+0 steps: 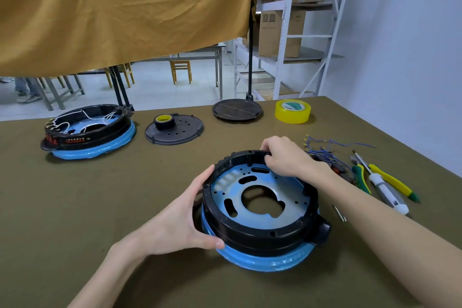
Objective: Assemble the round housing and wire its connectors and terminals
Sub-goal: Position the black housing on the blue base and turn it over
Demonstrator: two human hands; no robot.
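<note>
Two hands are gripping the round housing [262, 210] near the table's [100, 207] front edge: your left hand [182, 217] is clasping its side wall, your right hand [282, 157] is pinching the far rim. It is looking rigid and light; keep holding the black ring, since the blue band may be slick.

Legible text: none. Far housing [87, 130], at 10 o'clock on the desk [100, 207]: red markings, unreadable. Yellow tape roll [292, 111], at 1 o'clock: green label, too blurred to read.
</note>
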